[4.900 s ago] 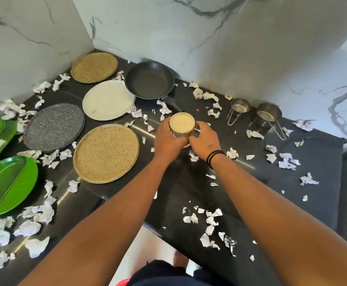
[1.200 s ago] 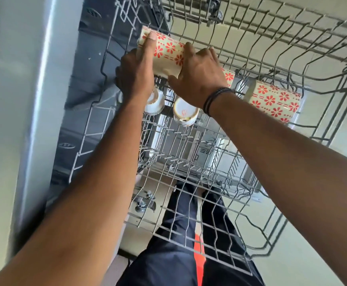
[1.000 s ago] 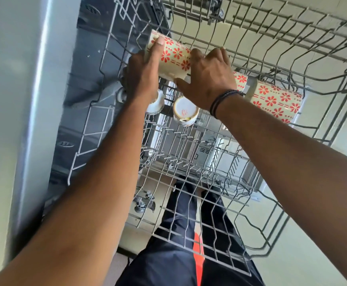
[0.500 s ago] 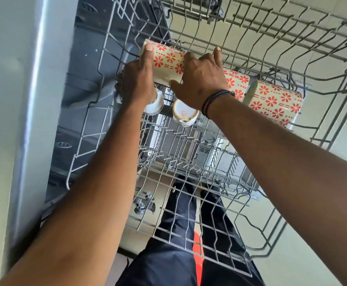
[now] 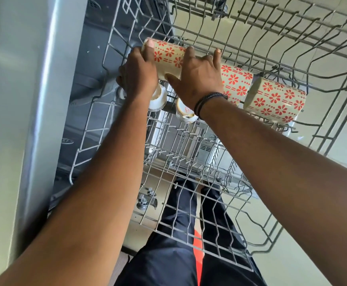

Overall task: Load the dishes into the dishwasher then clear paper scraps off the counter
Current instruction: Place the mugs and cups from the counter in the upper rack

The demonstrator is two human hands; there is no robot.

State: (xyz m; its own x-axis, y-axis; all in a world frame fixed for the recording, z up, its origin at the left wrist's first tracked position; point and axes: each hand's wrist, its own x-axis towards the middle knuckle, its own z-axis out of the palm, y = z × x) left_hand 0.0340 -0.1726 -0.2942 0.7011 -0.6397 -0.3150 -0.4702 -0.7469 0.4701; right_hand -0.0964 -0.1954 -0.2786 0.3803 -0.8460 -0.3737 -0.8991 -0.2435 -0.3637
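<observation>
On the far left stands the grey dishwasher wall point(image 5: 44, 120), and next to it the wire rack point(image 5: 189, 182) is pulled out over the person's legs. A few seconds ago both hands were up at the black counter, lifting a cup from among the paper bits. Now the same cup is down here in the rack, so the view has gone from the counter to the dishwasher. The left hand point(image 5: 137, 77) is curled around the left end of the flowered cup point(image 5: 168, 56), with its thumb lying along the top. The right hand point(image 5: 197, 77) holds the other end of that cup, fingers bent over it and thumb tucked under. In the last second the cup has only shifted a tiny bit back and forth, so I think the person is wiggling it to make it sit well between the wires. It lies on its side near the back left of the rack. Under the hands sit two small white cups point(image 5: 184, 112). To the right lie two more flowered cups point(image 5: 273, 100), side by side in a row. So one more dish is nearly loaded. The plates, pans and paper bits on the counter are out of view, so that work likely comes later.
</observation>
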